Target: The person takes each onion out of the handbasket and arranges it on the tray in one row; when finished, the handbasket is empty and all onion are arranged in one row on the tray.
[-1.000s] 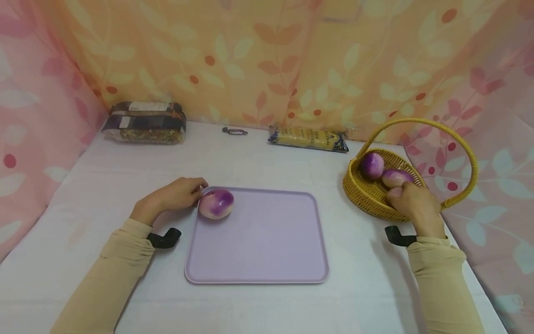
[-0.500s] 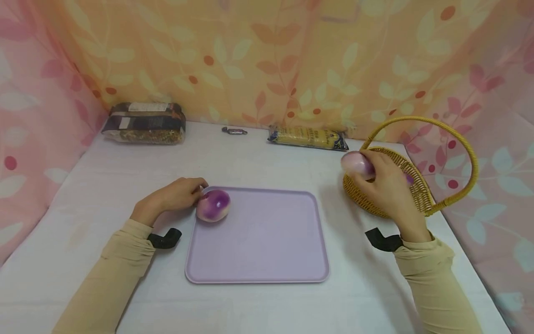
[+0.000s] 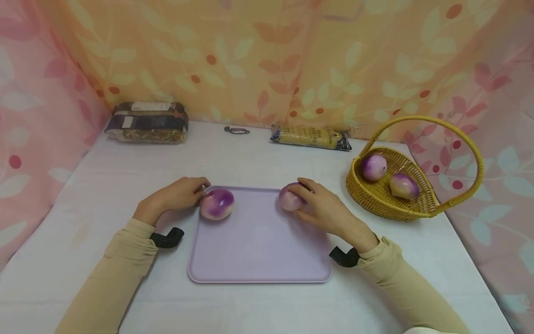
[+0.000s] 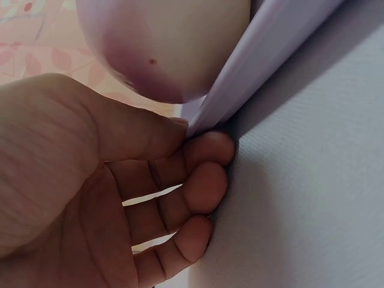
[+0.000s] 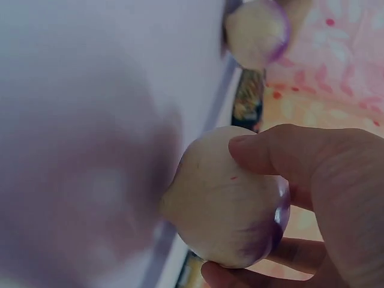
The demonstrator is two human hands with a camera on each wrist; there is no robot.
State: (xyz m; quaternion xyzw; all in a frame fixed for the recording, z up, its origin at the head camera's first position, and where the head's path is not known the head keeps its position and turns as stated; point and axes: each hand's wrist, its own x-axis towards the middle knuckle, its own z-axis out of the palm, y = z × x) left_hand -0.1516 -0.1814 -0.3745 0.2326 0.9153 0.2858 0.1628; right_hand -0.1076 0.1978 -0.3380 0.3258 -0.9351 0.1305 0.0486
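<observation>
My left hand (image 3: 181, 194) pinches the rim of a flat lilac tray (image 3: 258, 250) at its far left corner; in the left wrist view the thumb (image 4: 144, 132) lies on the rim and the fingertips (image 4: 210, 150) curl at its outer side. Just inside that corner a purple-and-white turnip (image 3: 217, 204) rests on the tray. Over the tray's far right corner, my right hand (image 3: 325, 208) grips a second turnip (image 5: 225, 198) between thumb and fingers, its pale pointed end turned to the tray. Two more turnips, one rounder (image 3: 374, 167) and one lying sideways (image 3: 403, 186), sit in a wicker basket (image 3: 369, 204).
The basket's tall handle (image 3: 473, 144) arches up at the right. Along the back of the white-covered table (image 3: 133, 287) lie a dark-labelled bag (image 3: 148, 123), a small wrapped candy (image 3: 237, 131) and a long yellow packet (image 3: 310, 137). Patterned curtains (image 3: 267, 60) enclose the back and sides.
My right hand has lifted a turnip out of the basket and carried it left over the tray. My left hand stays at the tray's corner; the turnip beside it rocked slightly.
</observation>
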